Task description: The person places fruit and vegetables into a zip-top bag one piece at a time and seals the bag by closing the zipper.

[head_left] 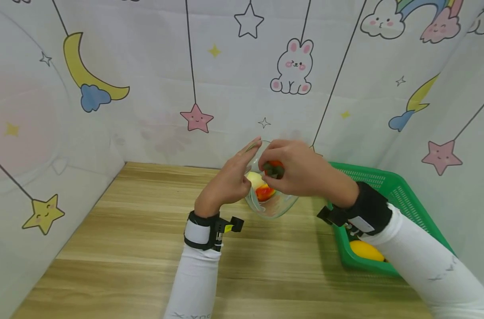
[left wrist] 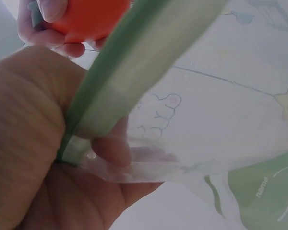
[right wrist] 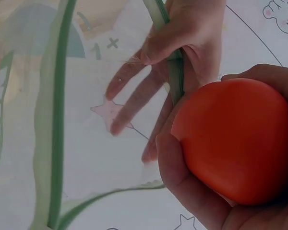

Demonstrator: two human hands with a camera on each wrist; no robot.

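My left hand (head_left: pixel 228 181) holds a clear plastic bag (head_left: pixel 271 210) by its green-edged opening (left wrist: pixel 103 72). In the right wrist view, the green edge (right wrist: pixel 176 76) runs between that hand's thumb and its spread fingers. My right hand (head_left: pixel 306 170) grips a smooth, round red-orange fruit (right wrist: pixel 235 141) with a green leafy top (head_left: pixel 275 170), right at the mouth of the bag. Through the plastic I see a pale yellow round item (head_left: pixel 255 180) and a red and yellow fruit (head_left: pixel 264 192) lying inside. My right fingers partly cover the gripped fruit.
To the right, a green plastic basket (head_left: pixel 415 206) stands on the wooden table (head_left: pixel 146 230), partly under my right forearm. A yellow fruit (head_left: pixel 365 250) lies in it. Behind the table hangs a white cloth (head_left: pixel 154 79) printed with cartoon stars, a moon and a rabbit.
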